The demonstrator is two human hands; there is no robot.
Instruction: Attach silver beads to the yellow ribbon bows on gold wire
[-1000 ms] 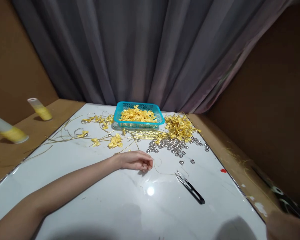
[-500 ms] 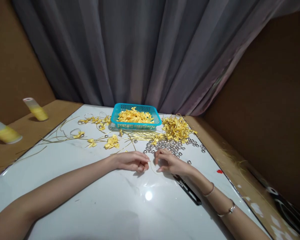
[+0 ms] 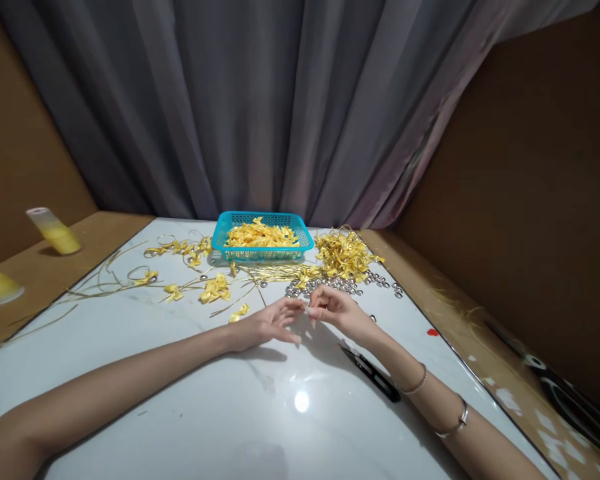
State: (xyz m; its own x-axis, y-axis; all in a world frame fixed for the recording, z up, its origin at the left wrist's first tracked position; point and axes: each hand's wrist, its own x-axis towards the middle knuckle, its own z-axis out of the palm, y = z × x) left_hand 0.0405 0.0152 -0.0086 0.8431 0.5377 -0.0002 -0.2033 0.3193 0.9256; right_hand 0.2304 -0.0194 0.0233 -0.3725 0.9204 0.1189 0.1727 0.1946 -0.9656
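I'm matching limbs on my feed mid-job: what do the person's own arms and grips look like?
The left grip and right grip are both ungloved hands; no sleeves show. The left arm has no visible jewellery. The right arm wears a thin, beaded-looking bracelet near the wrist and, higher up the forearm, a slim silver-coloured bangle with a small raised piece.

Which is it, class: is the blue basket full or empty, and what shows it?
Well filled, not empty: yellow bows are heaped inside the basket, though some back wall shows above them.
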